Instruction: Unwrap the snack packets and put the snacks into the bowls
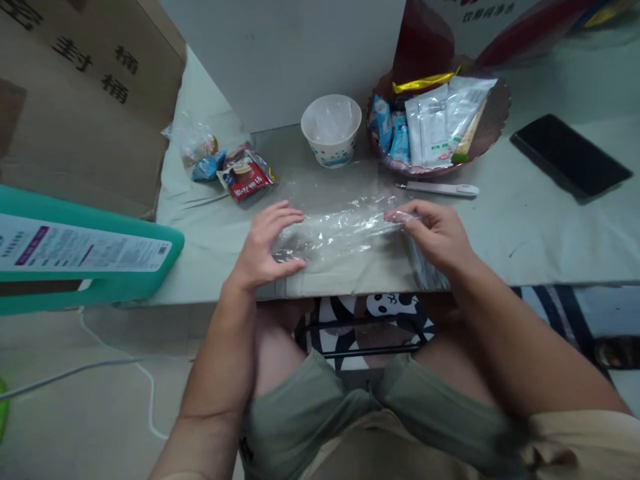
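Observation:
A crinkled clear plastic bag lies stretched across the table in front of me. My right hand pinches its right end between thumb and fingers. At the bag's left end, my left hand has its fingers and thumb spread apart; whether it touches the film is hard to see. More clear plastic lies under my right hand, close to the table's front edge. Beyond the bag stand a paper cup with clear plastic inside and a white pen-like cutter.
A glass bowl holds several packets. Red snack packets and a knotted clear bag lie at left. A black phone rests at right. A green jug and a cardboard box stand left.

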Demonstrator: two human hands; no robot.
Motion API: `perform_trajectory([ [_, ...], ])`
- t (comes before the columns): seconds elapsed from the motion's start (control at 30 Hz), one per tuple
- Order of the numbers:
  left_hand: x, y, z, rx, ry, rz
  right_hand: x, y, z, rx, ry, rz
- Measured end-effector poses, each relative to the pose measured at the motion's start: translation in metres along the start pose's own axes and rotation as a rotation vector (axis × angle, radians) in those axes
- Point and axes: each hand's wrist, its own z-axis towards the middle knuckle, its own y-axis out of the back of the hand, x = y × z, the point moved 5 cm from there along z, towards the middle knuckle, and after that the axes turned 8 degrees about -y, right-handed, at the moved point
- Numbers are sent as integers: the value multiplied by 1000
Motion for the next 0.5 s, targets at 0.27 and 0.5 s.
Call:
perform_trajectory([
  [0.27, 16, -13, -1, -223, 266, -480, -23, 10, 7, -141, -85, 150],
  [0.5, 33, -15, 1, -463, 654, -712, -20, -1, 0, 56, 60, 76],
])
